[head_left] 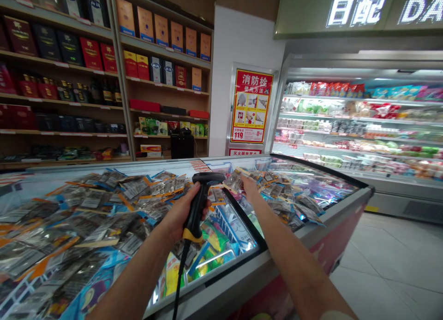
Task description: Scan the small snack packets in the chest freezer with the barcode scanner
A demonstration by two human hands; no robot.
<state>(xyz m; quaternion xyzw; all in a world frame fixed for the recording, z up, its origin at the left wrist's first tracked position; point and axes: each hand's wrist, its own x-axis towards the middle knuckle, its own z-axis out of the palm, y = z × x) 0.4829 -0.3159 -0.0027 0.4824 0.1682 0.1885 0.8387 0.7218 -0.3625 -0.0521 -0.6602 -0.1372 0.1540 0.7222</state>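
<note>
My left hand (182, 211) is wrapped round the handle of a black barcode scanner (204, 191), whose head points away over a chest freezer (311, 232) and whose cable hangs down toward me. My right hand (249, 185) reaches further out and rests on flat clear packets of dried food (273, 191) piled on the freezer's glass lid; its fingers curl onto one packet, though whether it is lifted I cannot tell. More such packets (86, 218) cover the lid to the left of the scanner.
Through the glass lid (221, 246) show colourful frozen goods. Wooden shelves (117, 80) with boxed bottles stand behind at left. A red fire-hydrant sign (251, 105) hangs on the wall. An open chiller (363, 126) lines the right, with tiled floor (391, 264) before it.
</note>
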